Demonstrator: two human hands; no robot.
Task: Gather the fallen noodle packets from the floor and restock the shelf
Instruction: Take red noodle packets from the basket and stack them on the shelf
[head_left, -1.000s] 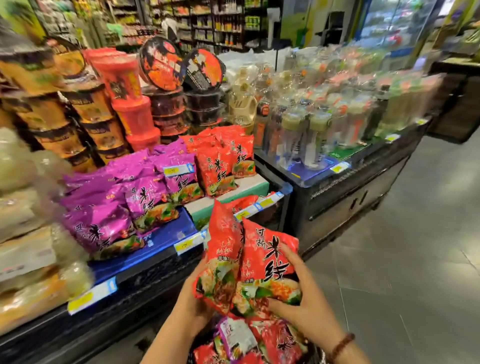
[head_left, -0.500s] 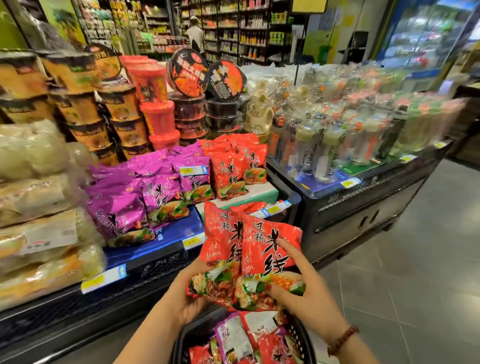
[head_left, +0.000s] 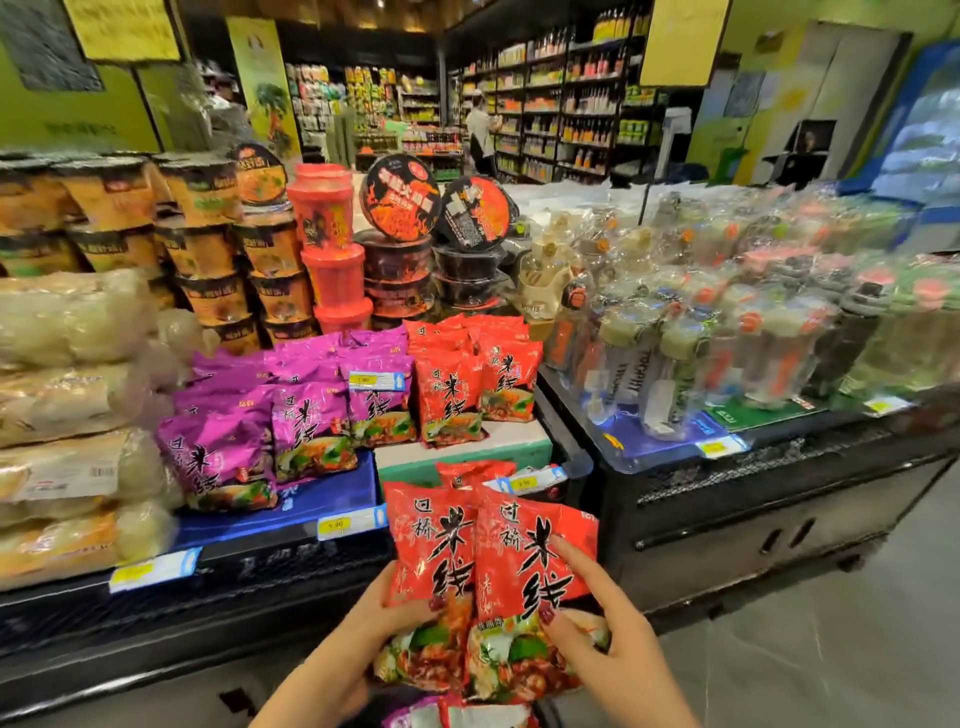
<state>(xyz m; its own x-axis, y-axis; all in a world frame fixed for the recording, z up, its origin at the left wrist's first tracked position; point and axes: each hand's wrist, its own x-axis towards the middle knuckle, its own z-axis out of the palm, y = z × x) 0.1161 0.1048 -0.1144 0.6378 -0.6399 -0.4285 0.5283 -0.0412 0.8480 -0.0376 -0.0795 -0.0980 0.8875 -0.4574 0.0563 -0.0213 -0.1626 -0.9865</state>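
Two red rice-noodle packets held upright at 6 o'clock, edges overlapping. Left hand (head_left: 374, 639): grip clamped on the left packet (head_left: 431, 540), thumb across its front. Right hand (head_left: 608, 644): grip clamped on the right packet (head_left: 524, 561). Shelved red packets (head_left: 457, 384) stand at 12 o'clock of the pair, and purple packets (head_left: 291, 415) at 10 o'clock on the shelf (head_left: 332, 488).

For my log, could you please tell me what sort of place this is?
Most likely a supermarket: yellow price tags, stacked instant noodle cups, and aisles of bottled goods behind.
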